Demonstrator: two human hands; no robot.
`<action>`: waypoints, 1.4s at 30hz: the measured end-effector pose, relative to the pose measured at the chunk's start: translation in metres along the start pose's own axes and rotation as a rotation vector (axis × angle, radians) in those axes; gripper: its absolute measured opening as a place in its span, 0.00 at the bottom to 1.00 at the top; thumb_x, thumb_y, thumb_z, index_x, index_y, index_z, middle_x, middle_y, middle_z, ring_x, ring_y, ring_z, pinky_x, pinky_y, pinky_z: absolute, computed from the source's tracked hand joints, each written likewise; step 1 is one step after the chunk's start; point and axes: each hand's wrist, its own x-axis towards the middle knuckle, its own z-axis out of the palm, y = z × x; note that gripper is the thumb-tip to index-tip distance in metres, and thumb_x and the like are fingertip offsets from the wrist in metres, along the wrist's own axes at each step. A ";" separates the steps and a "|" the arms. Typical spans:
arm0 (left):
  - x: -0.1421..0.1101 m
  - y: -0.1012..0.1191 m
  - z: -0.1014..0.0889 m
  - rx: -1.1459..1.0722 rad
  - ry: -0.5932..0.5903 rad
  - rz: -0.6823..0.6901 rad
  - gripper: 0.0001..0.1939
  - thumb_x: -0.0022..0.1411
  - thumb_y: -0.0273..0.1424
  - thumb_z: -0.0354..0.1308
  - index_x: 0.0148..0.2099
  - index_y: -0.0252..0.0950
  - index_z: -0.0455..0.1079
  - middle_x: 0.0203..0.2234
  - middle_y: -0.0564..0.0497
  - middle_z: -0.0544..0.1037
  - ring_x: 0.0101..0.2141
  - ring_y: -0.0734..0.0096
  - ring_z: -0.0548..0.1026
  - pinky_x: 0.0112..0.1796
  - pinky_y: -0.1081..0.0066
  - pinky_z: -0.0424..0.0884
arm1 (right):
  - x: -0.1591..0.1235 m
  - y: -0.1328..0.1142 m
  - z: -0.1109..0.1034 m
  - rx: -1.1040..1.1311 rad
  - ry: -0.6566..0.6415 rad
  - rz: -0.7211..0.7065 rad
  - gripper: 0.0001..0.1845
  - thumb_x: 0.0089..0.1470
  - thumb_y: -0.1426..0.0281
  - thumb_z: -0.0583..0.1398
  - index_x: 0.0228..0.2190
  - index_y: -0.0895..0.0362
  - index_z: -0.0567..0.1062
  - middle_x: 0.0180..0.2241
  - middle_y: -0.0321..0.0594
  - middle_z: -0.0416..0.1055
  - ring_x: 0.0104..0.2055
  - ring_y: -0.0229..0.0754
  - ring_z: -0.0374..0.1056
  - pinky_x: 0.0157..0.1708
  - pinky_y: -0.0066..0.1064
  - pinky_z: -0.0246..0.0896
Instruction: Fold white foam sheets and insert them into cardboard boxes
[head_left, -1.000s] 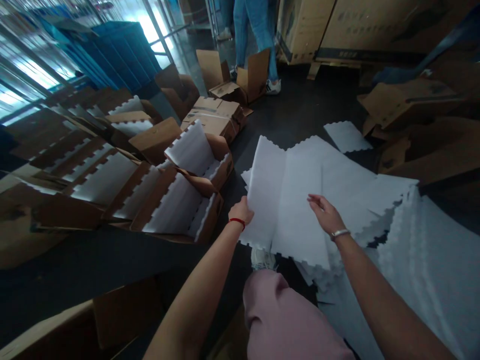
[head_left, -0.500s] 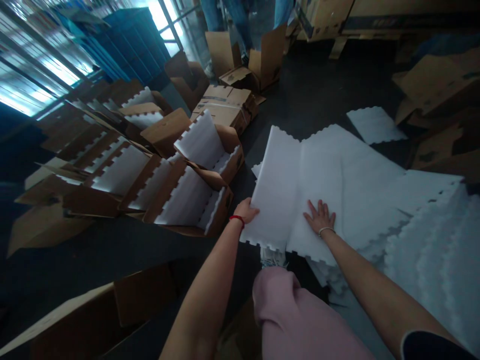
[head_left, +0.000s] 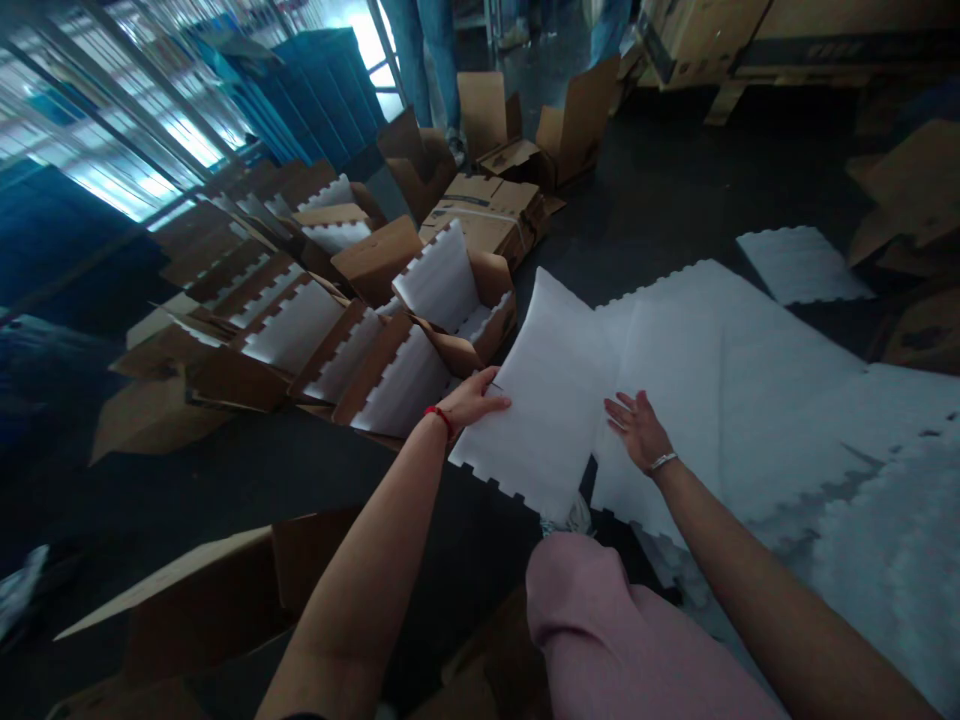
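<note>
My left hand [head_left: 475,396], with a red band at the wrist, grips the left edge of a white foam sheet [head_left: 546,370] with a notched border. The sheet's left panel is tilted up and bends where it meets the flatter part. Fingers spread, my right hand [head_left: 636,430] is over the white foam beside that bend; whether it touches the surface I cannot tell. Beneath and to the right lies a stack of white foam sheets [head_left: 885,530] with notched edges. Just left of my left hand stands an open cardboard box [head_left: 345,405] lined with white foam.
More foam-lined cardboard boxes [head_left: 262,330] stand in rows to the left. Flattened cartons [head_left: 487,210] lie behind them, near a person's legs [head_left: 424,60]. A loose foam sheet [head_left: 806,265] is on the floor at right. An open carton [head_left: 202,600] sits at lower left.
My left hand has moved left with the sheet's edge, and its panel now bends away from the rest. My right hand has lifted slightly from lying flat. The view has shifted left.
</note>
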 end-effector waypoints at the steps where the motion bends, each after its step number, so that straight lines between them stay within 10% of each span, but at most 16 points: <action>1: -0.014 0.013 -0.004 -0.025 -0.027 0.011 0.27 0.46 0.31 0.63 0.51 0.38 0.63 0.40 0.46 0.76 0.36 0.62 0.75 0.36 0.64 0.73 | -0.001 -0.023 0.005 0.192 -0.075 0.012 0.38 0.53 0.43 0.38 0.44 0.57 0.69 0.46 0.49 0.71 0.49 0.47 0.67 0.49 0.45 0.62; 5: -0.090 0.066 -0.023 0.012 -0.045 0.020 0.30 0.46 0.32 0.64 0.52 0.38 0.63 0.41 0.45 0.76 0.36 0.62 0.76 0.36 0.64 0.74 | -0.009 -0.112 0.006 0.925 -0.242 0.113 0.26 0.46 0.45 0.54 0.31 0.55 0.72 0.35 0.42 0.75 0.44 0.44 0.69 0.47 0.39 0.65; 9: -0.195 0.103 -0.058 0.138 0.079 0.047 0.28 0.41 0.32 0.66 0.48 0.39 0.68 0.38 0.46 0.77 0.38 0.59 0.76 0.37 0.63 0.73 | -0.037 -0.185 -0.012 1.059 -0.287 -0.025 0.19 0.48 0.51 0.57 0.33 0.52 0.72 0.36 0.36 0.75 0.46 0.40 0.69 0.48 0.34 0.65; 16: -0.400 0.101 -0.136 0.518 0.551 0.013 0.26 0.37 0.33 0.69 0.43 0.41 0.72 0.36 0.50 0.78 0.37 0.58 0.76 0.38 0.63 0.72 | -0.123 -0.281 -0.003 0.852 -0.499 -0.018 0.11 0.48 0.76 0.60 0.36 0.54 0.72 0.36 0.33 0.75 0.37 0.36 0.72 0.35 0.27 0.73; 20: -0.498 0.085 -0.103 0.765 1.064 0.165 0.15 0.49 0.39 0.62 0.40 0.42 0.72 0.34 0.53 0.76 0.37 0.61 0.74 0.42 0.64 0.68 | -0.187 -0.352 0.035 0.941 -0.630 0.047 0.11 0.50 0.77 0.59 0.37 0.54 0.71 0.34 0.32 0.76 0.35 0.35 0.73 0.31 0.25 0.73; 22: -0.527 0.071 -0.064 0.609 0.947 0.211 0.13 0.52 0.43 0.59 0.38 0.42 0.72 0.33 0.51 0.76 0.36 0.62 0.73 0.39 0.66 0.69 | -0.225 -0.392 0.061 0.979 -0.707 0.068 0.10 0.53 0.76 0.56 0.38 0.53 0.70 0.35 0.31 0.76 0.36 0.34 0.73 0.30 0.24 0.74; 25: -0.539 0.036 -0.015 0.041 0.322 0.170 0.26 0.50 0.50 0.59 0.45 0.38 0.70 0.42 0.43 0.75 0.42 0.58 0.73 0.41 0.63 0.68 | -0.287 -0.443 0.106 1.009 -0.835 0.059 0.11 0.57 0.77 0.53 0.40 0.52 0.70 0.35 0.30 0.76 0.37 0.35 0.73 0.29 0.24 0.74; 28: -0.533 -0.001 -0.007 -0.514 0.251 0.267 0.37 0.48 0.53 0.60 0.55 0.38 0.62 0.53 0.39 0.68 0.50 0.56 0.69 0.48 0.60 0.65 | -0.345 -0.475 0.152 1.008 -1.013 0.005 0.13 0.58 0.76 0.53 0.42 0.50 0.69 0.38 0.30 0.75 0.39 0.35 0.72 0.30 0.25 0.74; 36: -0.589 -0.018 -0.086 -0.954 1.030 0.707 0.20 0.60 0.48 0.49 0.41 0.36 0.66 0.42 0.48 0.75 0.42 0.72 0.74 0.41 0.73 0.72 | -0.418 -0.472 0.229 1.010 -1.165 -0.101 0.13 0.55 0.75 0.56 0.41 0.47 0.68 0.38 0.26 0.74 0.41 0.33 0.71 0.35 0.25 0.73; 40: -0.625 -0.034 -0.120 -0.943 1.346 0.770 0.06 0.55 0.31 0.59 0.32 0.37 0.64 0.21 0.59 0.70 0.24 0.83 0.73 0.33 0.81 0.72 | -0.410 -0.392 0.288 0.648 -1.107 -0.414 0.30 0.44 0.60 0.65 0.49 0.52 0.65 0.50 0.40 0.67 0.53 0.45 0.63 0.51 0.41 0.63; 42: -0.633 -0.045 -0.129 -0.829 1.458 0.819 0.09 0.51 0.29 0.61 0.33 0.38 0.63 0.20 0.61 0.69 0.22 0.83 0.71 0.31 0.79 0.73 | -0.399 -0.331 0.324 0.275 -0.839 -0.583 0.47 0.36 0.58 0.68 0.55 0.56 0.58 0.58 0.50 0.56 0.60 0.53 0.52 0.58 0.48 0.51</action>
